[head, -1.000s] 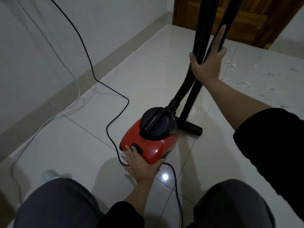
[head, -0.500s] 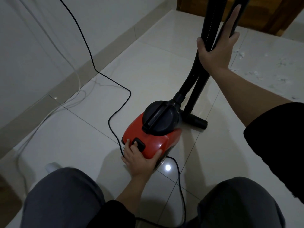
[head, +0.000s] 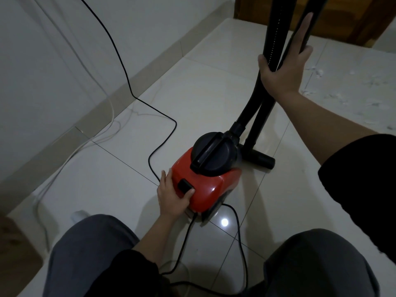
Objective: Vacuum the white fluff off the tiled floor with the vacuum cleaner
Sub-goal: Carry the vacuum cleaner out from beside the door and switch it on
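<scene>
A small red vacuum cleaner (head: 212, 187) with a black top handle sits on the tiled floor (head: 203, 99) in front of my knees. My left hand (head: 173, 195) rests on its near left side, the thumb pressed on the black switch (head: 184, 185). My right hand (head: 282, 69) grips the upright black wand and hose (head: 276, 28) together, index finger stretched up along them. The black floor nozzle (head: 260, 160) stands on the tile just right of the body. White fluff (head: 351, 88) is scattered over the tiles at the right.
A black power cord (head: 150, 108) snakes from the wall, past the cleaner's left side and loops behind it between my knees. White cables (head: 102, 133) run along the skirting at left. A wooden door (head: 351, 22) stands at the back.
My left hand shifted on the cleaner's body and its thumb now presses the switch. The view has moved closer; my right hand keeps its hold on the wand.
</scene>
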`<move>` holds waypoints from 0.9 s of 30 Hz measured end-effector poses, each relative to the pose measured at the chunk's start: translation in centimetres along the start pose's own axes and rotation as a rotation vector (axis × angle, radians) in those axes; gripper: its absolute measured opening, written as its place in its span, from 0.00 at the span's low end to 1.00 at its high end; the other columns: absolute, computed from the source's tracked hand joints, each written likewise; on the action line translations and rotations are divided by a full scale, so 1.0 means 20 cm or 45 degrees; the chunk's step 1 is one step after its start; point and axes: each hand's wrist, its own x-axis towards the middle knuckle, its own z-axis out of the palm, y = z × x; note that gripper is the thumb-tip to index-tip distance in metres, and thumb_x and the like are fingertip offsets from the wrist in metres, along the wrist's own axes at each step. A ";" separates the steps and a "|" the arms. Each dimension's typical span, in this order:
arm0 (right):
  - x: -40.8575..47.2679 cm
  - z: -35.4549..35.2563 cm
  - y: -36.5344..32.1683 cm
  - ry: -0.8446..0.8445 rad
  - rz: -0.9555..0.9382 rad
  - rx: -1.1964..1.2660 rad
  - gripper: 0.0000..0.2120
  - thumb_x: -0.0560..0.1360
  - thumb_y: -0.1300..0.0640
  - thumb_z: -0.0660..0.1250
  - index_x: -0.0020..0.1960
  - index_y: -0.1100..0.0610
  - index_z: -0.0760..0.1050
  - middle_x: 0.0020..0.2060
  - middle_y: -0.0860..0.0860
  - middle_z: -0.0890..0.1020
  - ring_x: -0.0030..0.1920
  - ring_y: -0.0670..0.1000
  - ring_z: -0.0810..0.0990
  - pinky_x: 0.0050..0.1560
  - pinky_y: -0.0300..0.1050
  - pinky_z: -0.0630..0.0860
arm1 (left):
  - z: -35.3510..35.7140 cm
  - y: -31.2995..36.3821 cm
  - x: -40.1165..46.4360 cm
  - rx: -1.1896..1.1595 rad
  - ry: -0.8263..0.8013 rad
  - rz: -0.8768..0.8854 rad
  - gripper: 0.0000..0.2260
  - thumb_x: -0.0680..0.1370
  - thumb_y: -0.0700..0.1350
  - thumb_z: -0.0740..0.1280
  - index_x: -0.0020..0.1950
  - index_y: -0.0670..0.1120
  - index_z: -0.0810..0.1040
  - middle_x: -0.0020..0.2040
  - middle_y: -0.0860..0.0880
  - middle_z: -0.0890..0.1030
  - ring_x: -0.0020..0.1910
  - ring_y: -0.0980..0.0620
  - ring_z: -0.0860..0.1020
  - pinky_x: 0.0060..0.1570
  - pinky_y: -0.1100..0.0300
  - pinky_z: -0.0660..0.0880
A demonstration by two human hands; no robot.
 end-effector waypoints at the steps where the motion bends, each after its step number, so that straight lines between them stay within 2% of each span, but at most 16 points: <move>1: 0.00 -0.01 -0.01 0.000 0.010 -0.008 0.51 0.73 0.41 0.67 0.63 0.21 0.23 0.52 0.54 0.66 0.39 0.45 0.68 0.44 0.33 0.75 | -0.01 -0.01 0.02 0.031 -0.049 0.030 0.53 0.61 0.74 0.65 0.78 0.49 0.53 0.78 0.42 0.58 0.76 0.41 0.56 0.73 0.41 0.56; 3: 0.00 -0.01 -0.01 -0.007 0.027 -0.011 0.50 0.73 0.41 0.67 0.67 0.24 0.25 0.52 0.54 0.65 0.41 0.49 0.69 0.44 0.35 0.76 | -0.02 -0.03 0.06 0.083 -0.136 0.090 0.54 0.61 0.78 0.62 0.79 0.51 0.51 0.77 0.41 0.58 0.76 0.40 0.56 0.73 0.38 0.57; 6: -0.01 -0.01 0.00 -0.017 -0.003 0.007 0.51 0.73 0.40 0.67 0.61 0.20 0.22 0.53 0.53 0.65 0.40 0.46 0.69 0.44 0.30 0.74 | -0.04 -0.02 0.07 0.109 -0.174 0.103 0.56 0.58 0.81 0.58 0.78 0.51 0.54 0.78 0.41 0.57 0.76 0.41 0.57 0.73 0.40 0.58; 10: -0.02 0.00 0.01 0.005 -0.017 0.026 0.51 0.73 0.40 0.68 0.60 0.20 0.21 0.52 0.53 0.66 0.42 0.50 0.71 0.43 0.30 0.73 | -0.04 -0.04 0.06 -0.026 -0.219 0.125 0.54 0.61 0.77 0.62 0.78 0.49 0.52 0.78 0.40 0.55 0.77 0.43 0.54 0.74 0.43 0.58; 14: -0.02 0.00 0.01 0.012 -0.010 0.031 0.51 0.73 0.40 0.68 0.60 0.20 0.21 0.52 0.53 0.65 0.42 0.51 0.72 0.42 0.31 0.74 | -0.05 -0.05 0.06 -0.059 -0.241 0.113 0.53 0.63 0.78 0.60 0.77 0.48 0.50 0.78 0.40 0.54 0.78 0.44 0.53 0.74 0.50 0.56; 17: -0.02 0.01 0.02 0.012 -0.010 0.043 0.51 0.73 0.40 0.68 0.60 0.20 0.21 0.53 0.54 0.66 0.43 0.50 0.71 0.43 0.26 0.71 | -0.06 -0.04 0.05 -0.076 -0.253 0.068 0.49 0.64 0.70 0.65 0.76 0.48 0.49 0.78 0.40 0.54 0.77 0.45 0.53 0.74 0.49 0.56; 21: -0.02 0.01 0.02 0.009 0.001 0.038 0.51 0.73 0.40 0.68 0.60 0.20 0.22 0.53 0.54 0.66 0.43 0.48 0.71 0.45 0.24 0.70 | -0.09 -0.01 0.07 -0.067 -0.255 0.010 0.46 0.64 0.63 0.70 0.77 0.46 0.59 0.77 0.42 0.58 0.77 0.47 0.56 0.72 0.55 0.57; 24: -0.02 0.00 0.01 0.002 0.017 0.023 0.50 0.73 0.40 0.68 0.63 0.21 0.23 0.53 0.54 0.66 0.41 0.44 0.70 0.45 0.26 0.72 | -0.10 -0.01 0.10 -0.067 -0.249 -0.053 0.41 0.66 0.48 0.79 0.75 0.46 0.64 0.75 0.43 0.62 0.76 0.48 0.59 0.72 0.57 0.58; 26: -0.02 0.00 0.01 0.014 0.019 0.027 0.50 0.73 0.41 0.68 0.68 0.24 0.26 0.53 0.54 0.66 0.41 0.41 0.68 0.45 0.29 0.74 | -0.11 -0.01 0.12 -0.016 -0.232 -0.062 0.40 0.65 0.46 0.80 0.74 0.47 0.66 0.74 0.45 0.64 0.75 0.49 0.61 0.73 0.55 0.60; 27: -0.02 0.01 0.01 0.011 0.012 0.038 0.50 0.73 0.41 0.68 0.66 0.22 0.26 0.53 0.54 0.67 0.41 0.42 0.69 0.45 0.28 0.73 | -0.11 -0.02 0.13 0.014 -0.230 -0.069 0.40 0.65 0.47 0.80 0.74 0.48 0.66 0.74 0.45 0.65 0.75 0.49 0.62 0.73 0.52 0.61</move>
